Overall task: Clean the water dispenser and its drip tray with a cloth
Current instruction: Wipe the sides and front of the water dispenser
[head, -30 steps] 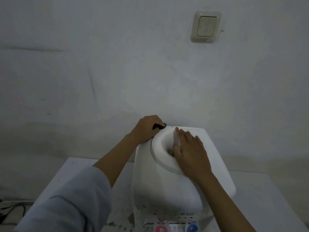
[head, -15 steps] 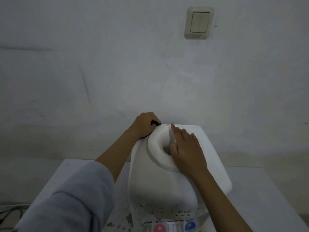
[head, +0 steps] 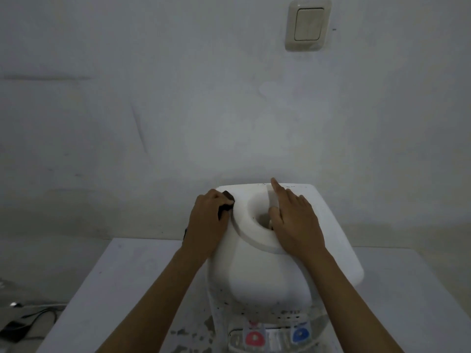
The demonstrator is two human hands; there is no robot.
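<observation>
Nearest the camera, the red tap (head: 254,338) and blue tap (head: 300,335) are showing at the front of the white dispenser (head: 257,284), which is standing on a white table (head: 122,289) against the wall (head: 178,110). Speckled marks are dotting the dispenser's front above the taps. Further up, the right hand (head: 295,225) is lying flat and relaxed on the raised ring (head: 244,225) around the bottle well, fingers straight and gripping nothing, its thumb dipping over the ring's inner edge and its forefinger reaching toward the dispenser's back edge. On the other side of the ring, the left hand (head: 207,220) is clenching a dark cloth (head: 226,203), pressing it against the dispenser's top just beside the ring's outer wall. Off the table's left edge, dark cables (head: 28,319) are lying low down. High on the wall, a switch (head: 308,24) is sitting above the dispenser.
</observation>
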